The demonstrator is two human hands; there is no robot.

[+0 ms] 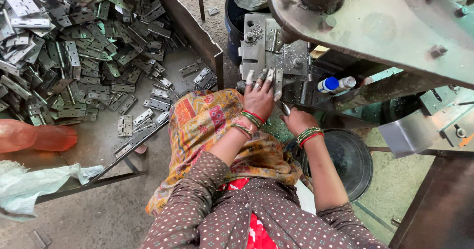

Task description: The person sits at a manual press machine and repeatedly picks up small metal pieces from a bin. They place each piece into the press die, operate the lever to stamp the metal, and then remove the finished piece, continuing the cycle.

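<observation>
My left hand point(258, 97) reaches forward with its fingers laid on a metal hinge point(274, 79) at the steel die block point(261, 46) of a press machine. My right hand point(297, 121) sits lower and to the right, closed around a small metal piece point(286, 109) near the machine's base. Both wrists carry red and green bangles. A patterned orange cloth point(202, 120) covers my lap below the left arm.
A large tray point(197, 36) on the left holds a heap of several grey metal hinges point(74, 51). A dark round pan point(350, 155) lies below the machine. The green press frame point(385, 26) overhangs at the right. Small bottles point(335, 84) rest on a ledge.
</observation>
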